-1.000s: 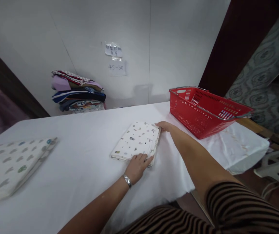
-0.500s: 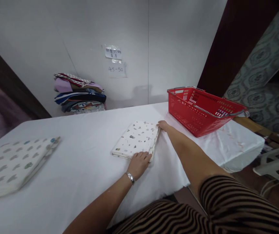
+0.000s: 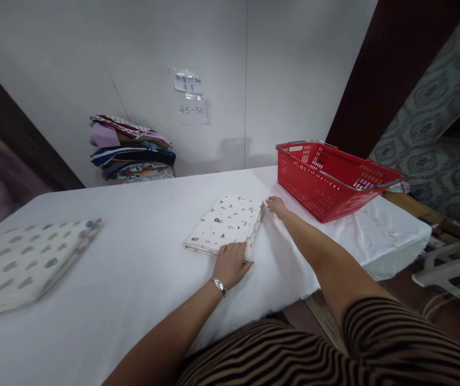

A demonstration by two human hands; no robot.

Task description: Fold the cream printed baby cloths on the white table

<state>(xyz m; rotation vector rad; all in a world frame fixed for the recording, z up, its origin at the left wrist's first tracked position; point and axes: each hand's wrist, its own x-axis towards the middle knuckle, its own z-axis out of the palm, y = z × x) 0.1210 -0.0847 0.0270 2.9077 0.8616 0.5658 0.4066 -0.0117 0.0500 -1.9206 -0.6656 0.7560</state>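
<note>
Grip: your left hand (image 3: 231, 262) lies flat, fingers spread, on the near corner of the folded printed cloth (image 3: 225, 223); your right hand (image 3: 276, 205) touches its far right corner with loose fingers. Neither hand clenches.
Cloth position: centre of the frame, flat on the white table (image 3: 141, 257), just left of the red basket (image 3: 330, 179).
Risk, layers: pushing from two corners could shear the stacked folds apart.
Risk, edge: your cloth sits near the table's right drop; a sideways shove could slide it off.
Basket contents: interior looks bare; the near wall hides its floor.
Wall stack: folded garments (image 3: 132, 150), upper left, well apart.
Left cloth: spotted fabric (image 3: 24, 260), lower left.
</note>
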